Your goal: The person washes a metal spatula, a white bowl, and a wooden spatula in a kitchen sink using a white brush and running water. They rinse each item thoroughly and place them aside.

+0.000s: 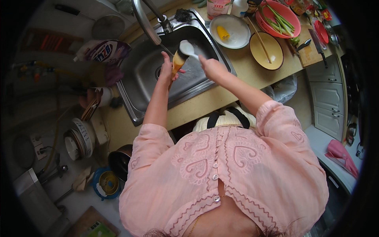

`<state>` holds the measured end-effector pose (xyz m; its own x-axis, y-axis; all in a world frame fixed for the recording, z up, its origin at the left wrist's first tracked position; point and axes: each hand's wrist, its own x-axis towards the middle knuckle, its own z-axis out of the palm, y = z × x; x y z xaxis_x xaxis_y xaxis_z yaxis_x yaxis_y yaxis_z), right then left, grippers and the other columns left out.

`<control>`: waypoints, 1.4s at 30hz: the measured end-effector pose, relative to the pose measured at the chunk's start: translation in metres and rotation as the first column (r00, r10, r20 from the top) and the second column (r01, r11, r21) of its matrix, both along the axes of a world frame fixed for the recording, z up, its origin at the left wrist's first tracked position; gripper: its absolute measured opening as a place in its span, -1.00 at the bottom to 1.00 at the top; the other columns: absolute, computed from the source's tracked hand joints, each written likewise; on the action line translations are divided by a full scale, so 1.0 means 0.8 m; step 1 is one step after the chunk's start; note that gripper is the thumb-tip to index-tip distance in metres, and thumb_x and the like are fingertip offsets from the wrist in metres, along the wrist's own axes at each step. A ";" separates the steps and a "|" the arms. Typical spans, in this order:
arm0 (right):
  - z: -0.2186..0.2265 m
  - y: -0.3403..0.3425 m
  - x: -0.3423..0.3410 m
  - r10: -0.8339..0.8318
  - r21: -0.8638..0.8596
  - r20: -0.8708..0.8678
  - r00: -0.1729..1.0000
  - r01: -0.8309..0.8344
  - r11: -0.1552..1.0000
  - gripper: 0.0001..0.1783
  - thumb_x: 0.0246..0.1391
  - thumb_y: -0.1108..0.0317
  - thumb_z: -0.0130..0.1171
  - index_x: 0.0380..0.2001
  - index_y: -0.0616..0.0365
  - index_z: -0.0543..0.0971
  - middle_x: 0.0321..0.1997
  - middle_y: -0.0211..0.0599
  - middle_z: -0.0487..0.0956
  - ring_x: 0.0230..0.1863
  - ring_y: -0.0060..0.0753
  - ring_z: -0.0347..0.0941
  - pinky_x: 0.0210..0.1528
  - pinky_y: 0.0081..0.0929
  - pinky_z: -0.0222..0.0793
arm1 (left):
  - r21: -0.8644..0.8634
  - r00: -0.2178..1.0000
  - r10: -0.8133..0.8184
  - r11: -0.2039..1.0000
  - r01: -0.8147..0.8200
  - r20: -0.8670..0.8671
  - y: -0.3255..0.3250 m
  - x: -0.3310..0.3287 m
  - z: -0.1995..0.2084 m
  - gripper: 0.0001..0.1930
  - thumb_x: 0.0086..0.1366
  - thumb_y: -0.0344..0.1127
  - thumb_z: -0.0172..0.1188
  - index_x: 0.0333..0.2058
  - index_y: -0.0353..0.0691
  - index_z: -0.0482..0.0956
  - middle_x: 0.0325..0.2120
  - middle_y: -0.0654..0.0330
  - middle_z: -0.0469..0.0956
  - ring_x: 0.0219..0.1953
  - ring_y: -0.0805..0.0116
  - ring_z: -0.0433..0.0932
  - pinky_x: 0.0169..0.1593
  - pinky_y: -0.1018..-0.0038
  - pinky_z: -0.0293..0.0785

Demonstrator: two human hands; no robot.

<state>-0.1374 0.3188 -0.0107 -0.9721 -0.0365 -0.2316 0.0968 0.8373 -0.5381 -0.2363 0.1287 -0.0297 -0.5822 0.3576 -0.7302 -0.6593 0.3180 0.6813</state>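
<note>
Above the sink, my left hand is closed around a tapered orange-brown object with a dark upper end; its exact kind is unclear. My right hand grips the thin handle of a white spoon-like utensil. Its rounded head meets or overlaps the dark end of the brownish object, and I cannot tell whether they touch. The curved faucet reaches over the basin close to my left fingers.
Right of the sink stand a white bowl with a yellow piece inside, a yellow bowl with a wooden stick, and a pink basin of green stalks. Farther right, a knife lies by a cutting board. A purple-white bag sits left.
</note>
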 end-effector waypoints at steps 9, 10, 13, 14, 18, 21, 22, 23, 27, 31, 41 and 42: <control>0.016 -0.013 0.007 0.068 0.002 0.014 0.998 -0.068 0.998 -0.55 0.02 0.39 -0.06 0.04 0.07 0.26 -0.55 0.03 0.48 -0.46 0.05 0.45 -0.43 -0.09 0.32 | -0.047 0.998 0.035 0.998 -0.038 -0.057 -0.005 0.012 0.013 0.03 -0.04 0.56 -0.70 -0.29 -0.29 0.49 -0.66 0.03 0.51 -0.86 0.54 0.20 -0.81 0.66 0.08; 0.031 -0.023 0.017 0.123 -0.001 0.028 0.992 -0.123 0.992 -0.55 0.01 0.39 -0.06 0.03 0.08 0.26 -0.55 0.03 0.49 -0.46 0.05 0.45 -0.43 -0.10 0.32 | -0.032 0.995 0.046 0.998 -0.049 -0.085 -0.008 0.012 0.020 0.03 -0.04 0.56 -0.70 -0.32 -0.30 0.50 -0.66 0.03 0.51 -0.86 0.54 0.20 -0.80 0.65 0.09; 0.012 -0.017 0.014 0.015 -0.018 -0.020 1.000 -0.016 1.000 -0.52 -0.01 0.41 -0.06 0.06 0.08 0.26 -0.50 -0.01 0.50 -0.42 0.03 0.45 -0.40 -0.12 0.33 | -0.046 0.997 0.020 0.999 -0.024 -0.069 -0.008 0.011 0.013 0.00 -0.01 0.54 -0.69 -0.36 -0.28 0.51 -0.67 0.03 0.51 -0.85 0.54 0.22 -0.79 0.65 0.11; 0.000 -0.003 0.000 -0.040 -0.019 -0.013 0.999 0.040 0.999 -0.52 -0.01 0.41 -0.06 0.06 0.08 0.26 -0.48 -0.01 0.51 -0.40 0.03 0.45 -0.39 -0.12 0.33 | -0.070 0.998 0.009 0.997 -0.013 -0.061 -0.005 0.009 0.007 0.00 -0.01 0.54 -0.69 -0.36 -0.27 0.51 -0.67 0.03 0.51 -0.85 0.54 0.23 -0.80 0.65 0.10; -0.003 0.035 -0.011 -0.107 0.008 -0.052 0.993 0.108 0.994 -0.64 0.04 0.34 -0.08 -0.05 0.11 0.32 -0.42 0.01 0.51 -0.30 0.06 0.44 -0.30 -0.09 0.33 | -0.284 0.957 -0.117 0.958 0.039 -0.266 -0.018 0.007 -0.006 -0.24 0.22 0.30 -0.46 -0.41 -0.31 0.52 -0.64 0.08 0.53 -0.83 0.48 0.27 -0.76 0.55 0.18; 0.009 0.044 -0.003 -0.116 -0.021 -0.043 0.992 0.115 0.993 -0.59 0.04 0.32 -0.07 0.01 0.09 0.30 -0.42 0.04 0.51 -0.29 0.08 0.43 -0.27 -0.09 0.32 | -0.380 0.613 -0.286 0.925 -0.025 -0.737 -0.042 0.000 -0.059 -0.61 0.24 -0.05 -0.09 -0.38 -0.28 0.53 -0.58 0.16 0.55 -0.73 0.47 0.45 -0.69 0.50 0.31; 0.010 0.042 -0.001 -0.103 -0.038 -0.052 0.993 0.101 0.994 -0.58 0.04 0.32 -0.07 0.02 0.08 0.29 -0.41 0.05 0.51 -0.29 0.08 0.43 -0.28 -0.08 0.32 | -0.372 0.405 -0.325 0.928 -0.038 -0.854 -0.050 0.000 -0.076 -0.68 0.24 -0.11 -0.03 -0.38 -0.28 0.53 -0.57 0.18 0.56 -0.71 0.47 0.48 -0.68 0.51 0.33; 0.008 0.041 0.003 -0.099 -0.055 -0.059 0.993 0.096 0.994 -0.57 0.04 0.32 -0.07 0.03 0.08 0.28 -0.41 0.05 0.51 -0.30 0.08 0.43 -0.29 -0.08 0.32 | -0.367 0.590 -0.273 0.929 -0.043 -0.760 -0.042 0.004 -0.063 -0.73 0.22 -0.18 0.00 -0.36 -0.28 0.52 -0.56 0.17 0.56 -0.70 0.47 0.49 -0.67 0.52 0.34; 0.043 0.013 0.016 -0.031 -0.057 0.034 0.999 0.033 0.998 -0.57 0.03 0.33 -0.06 0.02 0.09 0.28 -0.40 0.04 0.51 -0.32 0.06 0.44 -0.33 -0.08 0.32 | -0.273 0.889 -0.076 0.960 -0.056 -0.452 -0.021 0.018 -0.010 -0.82 0.16 -0.33 0.07 -0.30 -0.30 0.50 -0.52 0.16 0.57 -0.71 0.47 0.50 -0.67 0.57 0.35; 0.028 -0.009 0.006 -0.039 -0.063 -0.030 0.999 0.037 0.997 -0.59 -0.01 0.40 -0.08 -0.01 0.10 0.30 -0.44 0.00 0.51 -0.37 0.05 0.45 -0.36 -0.09 0.34 | -0.238 0.845 -0.117 0.971 -0.012 -0.521 -0.007 0.020 -0.018 -0.79 0.15 -0.35 0.07 -0.25 -0.31 0.47 -0.49 0.14 0.59 -0.72 0.49 0.50 -0.66 0.55 0.36; -0.003 -0.016 -0.006 -0.098 -0.165 0.020 0.995 0.100 0.981 -0.72 0.01 0.35 -0.04 -0.18 0.19 0.36 -0.40 0.07 0.51 -0.30 0.09 0.44 -0.28 -0.07 0.33 | -0.362 0.698 -0.139 0.914 -0.183 -0.702 -0.026 0.015 -0.051 -0.77 0.04 -0.31 0.15 -0.30 -0.25 0.53 -0.41 0.02 0.57 -0.31 0.12 0.56 -0.22 0.32 0.42; 0.004 -0.005 -0.008 -0.075 -0.204 0.090 0.993 0.092 0.975 -0.76 0.00 0.35 -0.02 -0.24 0.21 0.37 -0.43 0.09 0.51 -0.31 0.10 0.44 -0.27 -0.09 0.33 | -0.379 0.694 -0.152 0.907 -0.185 -0.704 -0.031 0.018 -0.055 -0.77 0.04 -0.31 0.14 -0.30 -0.26 0.53 -0.41 0.02 0.57 -0.31 0.12 0.55 -0.22 0.32 0.42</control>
<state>-0.1441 0.3149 -0.0077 -0.9521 -0.0112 -0.3056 0.2121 0.6956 -0.6864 -0.2221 0.1037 -0.0737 -0.9782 0.1261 -0.1650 -0.0424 0.6567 0.7530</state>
